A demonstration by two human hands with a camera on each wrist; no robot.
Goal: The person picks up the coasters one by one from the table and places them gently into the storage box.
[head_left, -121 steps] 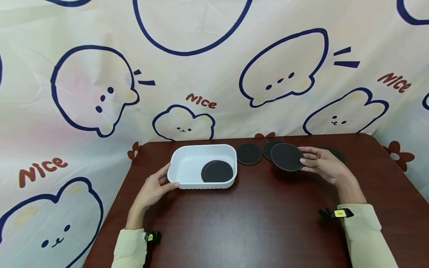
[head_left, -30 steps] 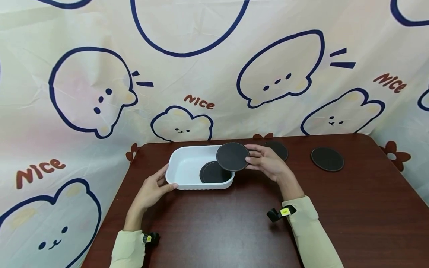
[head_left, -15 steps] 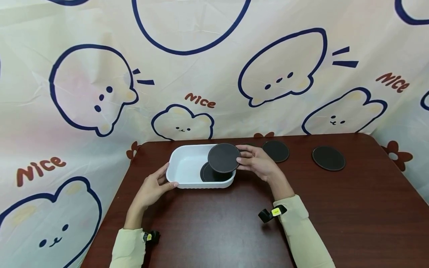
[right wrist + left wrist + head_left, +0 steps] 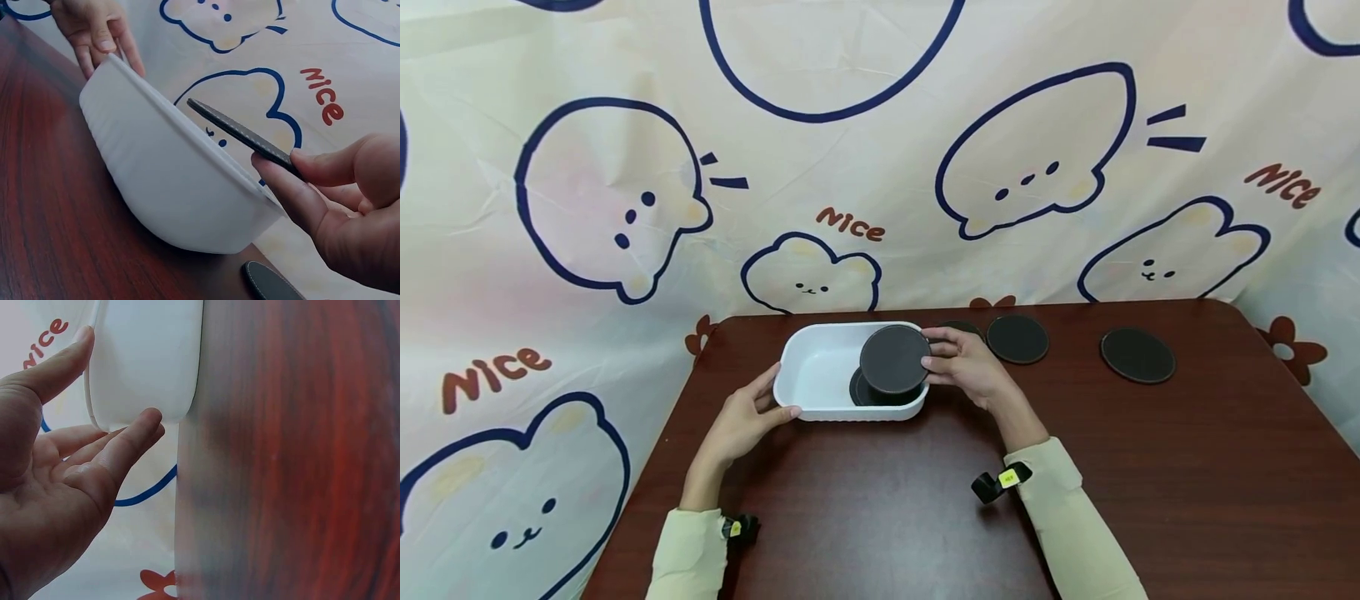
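My right hand pinches a round black coaster by its right edge, thumb on top and fingers below. In the right wrist view the coaster tilts over the tray's rim, pale stitching along its edge. Below it, black coasters lie inside the white tray at the right end, mostly covered in the head view. My left hand grips the tray's left end. In the left wrist view its thumb is at the rim and its fingers are against the outer wall.
Two black coasters, a nearer one and a farther one, lie on the dark wooden table to the right. Another coaster shows partly behind my right hand. A printed cloth hangs behind the table.
My right hand has carried the coaster leftward from the right side of the table to over the tray, and slightly lower. My left hand has kept its place on the tray.
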